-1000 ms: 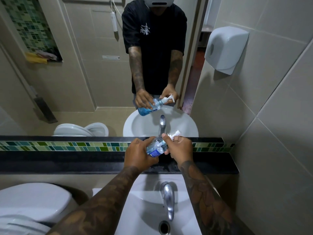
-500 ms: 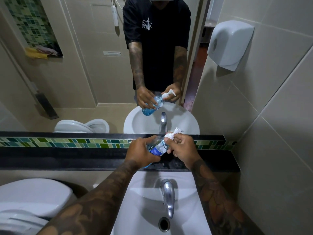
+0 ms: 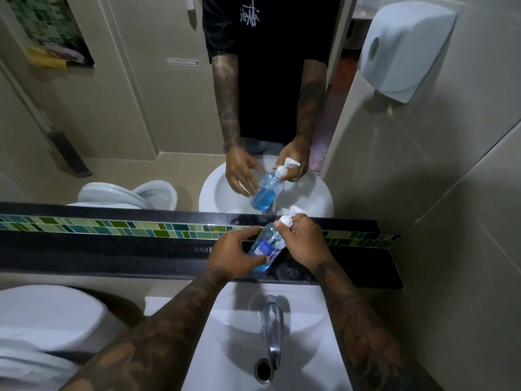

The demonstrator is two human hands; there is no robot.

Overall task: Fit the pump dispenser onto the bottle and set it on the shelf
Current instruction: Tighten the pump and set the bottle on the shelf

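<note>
left hand [image 3: 234, 249]: cups tilted bottle [image 3: 267, 244], fingers [image 3: 248, 231] loosely curled | right hand [image 3: 306, 242]: pinches pump dispenser [image 3: 287, 220] at neck | above shelf [image 3: 112, 256] front edge

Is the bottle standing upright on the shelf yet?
No, the bottle is tilted, with the left hand holding its body and the right hand gripping the pump.

Forearms reach fwd. L hand [image 3: 236, 249] cups loosely, grip unclear. R hand [image 3: 306, 241] pinches white plastic pump dispenser [image 3: 285, 221].
</note>
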